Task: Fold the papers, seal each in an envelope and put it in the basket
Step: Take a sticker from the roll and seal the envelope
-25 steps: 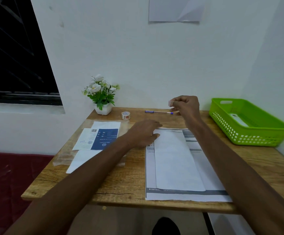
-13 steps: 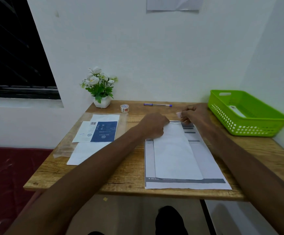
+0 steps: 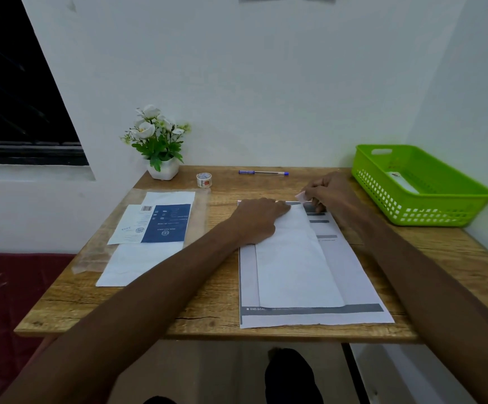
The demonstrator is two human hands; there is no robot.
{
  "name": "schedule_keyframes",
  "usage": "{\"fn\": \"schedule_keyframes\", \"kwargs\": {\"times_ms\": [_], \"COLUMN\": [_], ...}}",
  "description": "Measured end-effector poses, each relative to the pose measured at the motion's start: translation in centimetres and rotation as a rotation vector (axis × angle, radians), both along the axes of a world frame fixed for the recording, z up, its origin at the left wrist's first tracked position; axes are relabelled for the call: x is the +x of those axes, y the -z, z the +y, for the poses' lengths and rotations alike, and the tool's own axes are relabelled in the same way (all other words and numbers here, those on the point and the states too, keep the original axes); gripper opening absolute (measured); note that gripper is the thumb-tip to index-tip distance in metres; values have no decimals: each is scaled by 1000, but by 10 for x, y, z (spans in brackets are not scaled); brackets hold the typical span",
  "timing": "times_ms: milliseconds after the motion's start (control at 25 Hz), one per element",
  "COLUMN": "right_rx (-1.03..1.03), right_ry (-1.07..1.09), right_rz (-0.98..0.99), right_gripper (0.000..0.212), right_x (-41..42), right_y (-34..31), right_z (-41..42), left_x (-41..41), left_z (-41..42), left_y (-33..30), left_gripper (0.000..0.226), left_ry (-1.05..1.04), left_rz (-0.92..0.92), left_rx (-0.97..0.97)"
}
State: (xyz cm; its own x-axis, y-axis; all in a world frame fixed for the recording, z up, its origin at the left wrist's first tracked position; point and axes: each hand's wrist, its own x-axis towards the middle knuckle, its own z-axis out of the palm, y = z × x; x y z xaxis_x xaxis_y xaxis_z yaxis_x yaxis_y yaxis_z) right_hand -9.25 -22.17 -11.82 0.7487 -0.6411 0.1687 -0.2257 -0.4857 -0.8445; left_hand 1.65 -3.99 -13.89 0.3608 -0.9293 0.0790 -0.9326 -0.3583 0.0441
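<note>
A long white envelope (image 3: 295,263) lies lengthwise on a printed sheet (image 3: 350,275) at the table's middle front. My left hand (image 3: 259,220) rests on the envelope's far left end, fingers pointing right along its top edge. My right hand (image 3: 328,192) hovers just past that end and pinches a small piece of tape (image 3: 301,196). The green basket (image 3: 429,211) stands at the right with a white envelope (image 3: 403,182) inside it.
A pack of envelopes with a blue label (image 3: 161,223) lies on the left half of the wooden table (image 3: 208,310). A tape roll (image 3: 204,179), a blue pen (image 3: 263,172) and a flower pot (image 3: 161,167) line the back edge by the wall.
My right hand came down from above the pen to the envelope's far end, carrying the tape piece. My left hand slid toward the top edge. The camera tilted down.
</note>
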Motion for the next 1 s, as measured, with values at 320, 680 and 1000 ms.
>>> {"fn": "schedule_keyframes", "kwargs": {"times_ms": [320,680,1000], "right_rx": [-3,23,-115], "right_ry": [-97,-108,-146], "right_rz": [-11,42,45], "right_gripper": [4,8,6], "right_x": [-1,-4,-1], "right_y": [1,-4,5], "right_z": [-2,-2,-3], "left_x": [0,-4,-3], "left_z": [4,6,5], "left_y": [-1,-2,-1], "left_gripper": [76,76,76], "left_ry": [53,40,24], "left_rz": [11,72,58], "left_rx": [10,-12,-26]}}
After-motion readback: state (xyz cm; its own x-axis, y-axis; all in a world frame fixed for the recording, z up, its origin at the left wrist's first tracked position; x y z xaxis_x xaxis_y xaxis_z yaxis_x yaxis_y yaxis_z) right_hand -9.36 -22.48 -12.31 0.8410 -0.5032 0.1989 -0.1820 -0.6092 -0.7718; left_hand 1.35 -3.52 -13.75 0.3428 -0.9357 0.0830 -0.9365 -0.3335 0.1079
